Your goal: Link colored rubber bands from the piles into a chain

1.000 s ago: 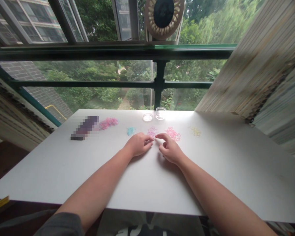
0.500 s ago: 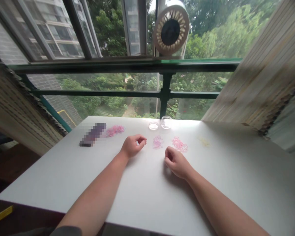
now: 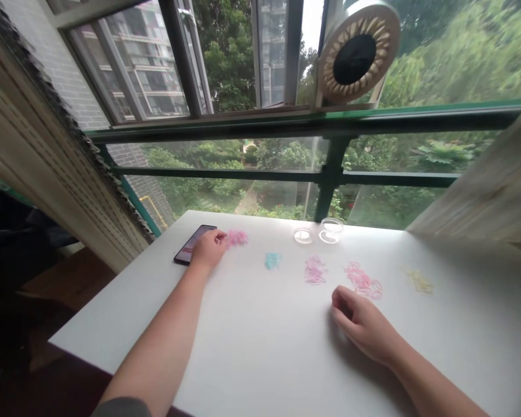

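My left hand is at the left, over the edge of a dark phone, with its curled fingers at a mixed pink pile; what they pinch is too small to tell. My right hand rests curled on the white table, just below a pile of pink bands; its closed fingers hide their inside. Between the hands lie a small blue pile and a purple pile. A pale yellow pile is at the right.
Two clear round containers, a shallow one and a taller one, stand near the back edge of the white table. Behind are a green railing and a round fan. Curtains hang on both sides.
My left hand has moved left from beside the purple pile to the mixed pink pile, uncovering the blue pile. The view has turned left. My right hand stays near the pink bands.
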`<state>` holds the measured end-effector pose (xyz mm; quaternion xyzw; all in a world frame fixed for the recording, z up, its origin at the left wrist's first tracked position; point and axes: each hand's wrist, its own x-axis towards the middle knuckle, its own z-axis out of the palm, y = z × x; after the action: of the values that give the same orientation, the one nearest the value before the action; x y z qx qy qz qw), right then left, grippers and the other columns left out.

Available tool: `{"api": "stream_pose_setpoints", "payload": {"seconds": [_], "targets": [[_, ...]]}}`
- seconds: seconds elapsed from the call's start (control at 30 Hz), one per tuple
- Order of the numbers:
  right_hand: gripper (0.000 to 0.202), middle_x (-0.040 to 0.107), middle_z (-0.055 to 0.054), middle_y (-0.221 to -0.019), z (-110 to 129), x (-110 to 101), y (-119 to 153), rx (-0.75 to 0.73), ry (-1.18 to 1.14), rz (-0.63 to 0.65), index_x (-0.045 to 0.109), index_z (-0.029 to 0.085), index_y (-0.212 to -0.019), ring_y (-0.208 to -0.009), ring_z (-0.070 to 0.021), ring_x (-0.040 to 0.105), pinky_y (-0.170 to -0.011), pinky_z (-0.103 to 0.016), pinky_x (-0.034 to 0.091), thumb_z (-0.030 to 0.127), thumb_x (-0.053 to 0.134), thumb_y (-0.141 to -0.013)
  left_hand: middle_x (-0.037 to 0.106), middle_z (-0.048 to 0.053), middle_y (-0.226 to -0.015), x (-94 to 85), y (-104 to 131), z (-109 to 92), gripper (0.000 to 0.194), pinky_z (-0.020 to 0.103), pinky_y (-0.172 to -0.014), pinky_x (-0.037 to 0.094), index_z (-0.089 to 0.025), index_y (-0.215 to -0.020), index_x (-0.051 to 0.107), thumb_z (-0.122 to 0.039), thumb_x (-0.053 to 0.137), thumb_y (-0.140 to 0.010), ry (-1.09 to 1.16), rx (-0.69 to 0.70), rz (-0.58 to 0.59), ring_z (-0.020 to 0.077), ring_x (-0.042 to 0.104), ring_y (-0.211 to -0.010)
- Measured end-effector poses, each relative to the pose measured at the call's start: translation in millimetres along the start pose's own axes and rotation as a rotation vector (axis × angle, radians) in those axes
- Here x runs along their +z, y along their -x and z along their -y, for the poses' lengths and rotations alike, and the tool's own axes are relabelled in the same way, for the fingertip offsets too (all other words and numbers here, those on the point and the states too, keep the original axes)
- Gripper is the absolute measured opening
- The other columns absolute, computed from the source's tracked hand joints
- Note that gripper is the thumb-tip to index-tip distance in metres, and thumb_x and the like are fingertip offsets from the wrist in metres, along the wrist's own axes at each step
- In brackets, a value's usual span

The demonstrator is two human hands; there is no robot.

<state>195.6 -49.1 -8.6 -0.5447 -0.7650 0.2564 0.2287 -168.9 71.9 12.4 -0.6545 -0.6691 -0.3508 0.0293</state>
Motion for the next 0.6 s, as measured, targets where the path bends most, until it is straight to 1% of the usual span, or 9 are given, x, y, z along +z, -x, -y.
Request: {"api": "stream_pose_setpoints", "payload": {"seconds": [0.17,0.27,0.33,0.43,0.6], "targets": [[0.011,0.041,0.003,-0.061,-4,-2,1,-0.004,-0.006,0.049,0.038,0.021,-0.07,-0.056,-0.0122,0.04,-0.052,-0.024,0.032,0.021,0.042,-0.08,0.07,0.004,-0.082,-13.2,4,-3,0.021,0.025,-0.071,0.047,-0.02,-0.087,0.069,-0.021,0.056,-0.07,-0.104,-0.056,0.176,0.0167,0.062,-0.073],[0.011,0.041,0.003,-0.061,-4,-4,1,-0.002,-0.013,0.061,0.039,0.021,-0.071,-0.056,-0.0123,0.04,-0.052,-0.024,0.033,0.022,0.042,-0.081,0.071,0.004,-0.082,-17.4,7,-6,0.022,0.025,-0.072,0.046,-0.021,-0.087,0.07,-0.022,0.058,-0.069,-0.154,-0.091,0.252,0.0178,0.063,-0.075],[0.011,0.041,0.003,-0.061,-4,-4,2,0.003,-0.015,0.062,0.039,0.021,-0.071,-0.056,-0.0123,0.04,-0.052,-0.024,0.033,0.023,0.042,-0.081,0.071,0.004,-0.085,-15.7,10,-10,0.022,0.025,-0.073,0.046,-0.022,-0.088,0.07,-0.026,0.06,-0.069,-0.16,-0.109,0.285,0.0183,0.063,-0.077],[0.012,0.042,0.003,-0.061,-3,-5,2,0.012,-0.015,0.063,0.04,0.021,-0.071,-0.056,-0.0124,0.041,-0.052,-0.025,0.033,0.025,0.042,-0.082,0.071,0.004,-0.087,-7.8,12,-13,0.023,0.025,-0.073,0.046,-0.022,-0.088,0.07,-0.031,0.061,-0.069,-0.15,-0.123,0.318,0.0188,0.064,-0.078],[0.013,0.043,0.003,-0.062,-4,-6,2,0.004,-0.018,0.067,0.04,0.021,-0.072,-0.057,-0.0123,0.041,-0.054,-0.025,0.034,0.026,0.042,-0.083,0.072,0.004,-0.087,6.8,12,-10,0.022,0.026,-0.072,0.047,-0.022,-0.087,0.07,-0.031,0.06,-0.07,-0.139,-0.106,0.302,0.0192,0.063,-0.079]]}}
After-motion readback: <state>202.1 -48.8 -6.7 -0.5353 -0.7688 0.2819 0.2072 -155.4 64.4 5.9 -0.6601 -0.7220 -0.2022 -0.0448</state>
